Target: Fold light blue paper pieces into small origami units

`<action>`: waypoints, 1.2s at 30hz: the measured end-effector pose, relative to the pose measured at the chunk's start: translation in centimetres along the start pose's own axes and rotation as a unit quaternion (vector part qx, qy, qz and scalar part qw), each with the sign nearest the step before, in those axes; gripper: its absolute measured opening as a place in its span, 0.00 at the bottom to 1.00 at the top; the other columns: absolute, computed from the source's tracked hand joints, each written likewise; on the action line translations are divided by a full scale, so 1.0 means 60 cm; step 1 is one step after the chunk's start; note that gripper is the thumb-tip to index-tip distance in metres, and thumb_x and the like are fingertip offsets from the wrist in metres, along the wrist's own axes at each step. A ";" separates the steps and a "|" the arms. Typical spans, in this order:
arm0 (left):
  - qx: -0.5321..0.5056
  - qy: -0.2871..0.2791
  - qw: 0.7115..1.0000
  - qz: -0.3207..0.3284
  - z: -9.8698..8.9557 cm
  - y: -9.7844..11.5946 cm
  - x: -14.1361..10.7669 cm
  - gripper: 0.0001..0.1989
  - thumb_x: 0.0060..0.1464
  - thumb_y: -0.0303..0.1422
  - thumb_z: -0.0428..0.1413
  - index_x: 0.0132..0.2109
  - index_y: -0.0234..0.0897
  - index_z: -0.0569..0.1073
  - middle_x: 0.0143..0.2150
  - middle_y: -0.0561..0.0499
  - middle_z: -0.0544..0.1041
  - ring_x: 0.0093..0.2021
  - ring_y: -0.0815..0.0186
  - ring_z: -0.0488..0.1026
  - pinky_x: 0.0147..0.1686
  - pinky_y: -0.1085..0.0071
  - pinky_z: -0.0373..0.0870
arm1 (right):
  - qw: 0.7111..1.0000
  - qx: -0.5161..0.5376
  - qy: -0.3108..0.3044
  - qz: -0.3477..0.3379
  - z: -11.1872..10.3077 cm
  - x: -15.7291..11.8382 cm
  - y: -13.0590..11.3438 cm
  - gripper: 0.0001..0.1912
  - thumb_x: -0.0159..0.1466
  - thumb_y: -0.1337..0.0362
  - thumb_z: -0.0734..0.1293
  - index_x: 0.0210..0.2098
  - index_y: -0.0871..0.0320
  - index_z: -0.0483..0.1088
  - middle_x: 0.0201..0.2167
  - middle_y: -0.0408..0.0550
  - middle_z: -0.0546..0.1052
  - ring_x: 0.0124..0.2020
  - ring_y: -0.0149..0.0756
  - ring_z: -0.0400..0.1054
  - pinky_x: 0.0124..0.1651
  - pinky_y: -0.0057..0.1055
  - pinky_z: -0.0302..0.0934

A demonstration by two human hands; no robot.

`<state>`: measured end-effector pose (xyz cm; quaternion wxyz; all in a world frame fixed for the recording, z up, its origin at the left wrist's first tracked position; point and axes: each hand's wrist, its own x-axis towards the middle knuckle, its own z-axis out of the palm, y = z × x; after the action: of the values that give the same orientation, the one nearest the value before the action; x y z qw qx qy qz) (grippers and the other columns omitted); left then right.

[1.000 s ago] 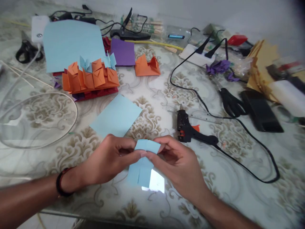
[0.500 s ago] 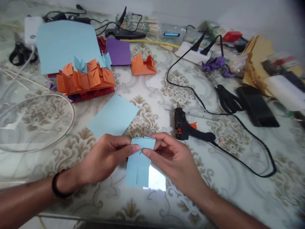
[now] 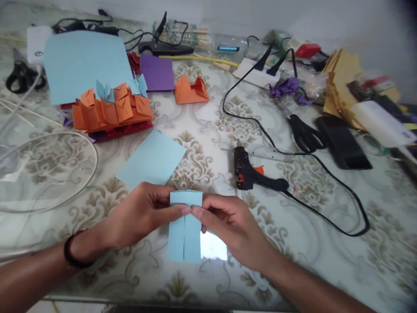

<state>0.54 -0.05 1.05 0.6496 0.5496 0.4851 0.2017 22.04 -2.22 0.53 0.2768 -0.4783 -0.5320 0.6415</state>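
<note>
A light blue folded paper is held upright near the table's front, a slit running down its middle and its top edge folded over. My left hand pinches its left side, thumb on the front face. From the right, my right hand grips the same paper, and the two thumb tips nearly meet at its centre. Fingers behind the paper are partly hidden. Just beyond my left hand lies a flat light blue sheet.
Orange folded pieces stand at the back left beside a large blue sheet. A black glue gun with its cable lies to the right, near scissors and a phone. A power strip sits behind.
The folded paper has straightened and its top fold looks flatter. My right thumb has moved in next to the left thumb. The whole view has shifted slightly.
</note>
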 end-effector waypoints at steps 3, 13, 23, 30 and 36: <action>0.024 -0.022 0.999 -0.020 -0.001 -0.002 -0.002 0.18 0.61 0.44 0.59 0.31 0.34 0.79 0.23 0.54 0.70 0.23 0.71 0.63 0.21 0.75 0.59 | 1.000 0.005 -0.002 -0.007 0.003 0.000 0.001 0.21 0.69 0.53 0.68 0.25 0.59 0.68 0.22 0.40 0.65 0.24 0.28 0.57 0.25 0.27 0.50; 0.061 0.025 0.998 0.009 0.001 -0.005 -0.009 0.17 0.62 0.43 0.58 0.31 0.34 0.75 0.24 0.55 0.70 0.25 0.71 0.62 0.23 0.76 0.58 | 0.999 0.003 -0.014 -0.041 -0.001 -0.001 0.000 0.14 0.67 0.59 0.71 0.29 0.59 0.69 0.26 0.40 0.68 0.28 0.28 0.60 0.31 0.26 0.57; 0.091 -0.018 0.996 0.006 -0.002 0.010 -0.023 0.17 0.64 0.43 0.57 0.34 0.35 0.80 0.29 0.50 0.82 0.30 0.64 0.75 0.33 0.72 0.68 | 0.996 -0.029 -0.005 -0.079 -0.004 -0.011 -0.010 0.16 0.62 0.65 0.74 0.48 0.55 0.69 0.37 0.42 0.77 0.36 0.31 0.72 0.42 0.29 0.69; -0.005 -0.006 1.000 0.010 -0.007 0.012 -0.014 0.15 0.63 0.41 0.59 0.33 0.35 0.81 0.29 0.50 0.81 0.33 0.64 0.77 0.36 0.71 0.70 | 0.985 -0.107 -0.022 -0.131 -0.011 -0.017 -0.015 0.24 0.60 0.76 0.70 0.54 0.51 0.70 0.45 0.44 0.79 0.43 0.33 0.75 0.48 0.32 0.70; -0.003 -0.025 1.000 -0.010 -0.010 0.013 -0.009 0.16 0.62 0.43 0.60 0.34 0.34 0.78 0.28 0.52 0.77 0.28 0.68 0.70 0.30 0.73 0.65 | 0.972 -0.150 -0.012 -0.178 -0.016 -0.016 -0.017 0.23 0.61 0.75 0.69 0.53 0.51 0.72 0.46 0.45 0.80 0.42 0.35 0.75 0.47 0.32 0.70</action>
<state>-0.01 0.04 2.01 0.6650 0.5478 0.4738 0.1823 23.13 -2.36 1.84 0.3048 -0.4045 -0.7021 0.5005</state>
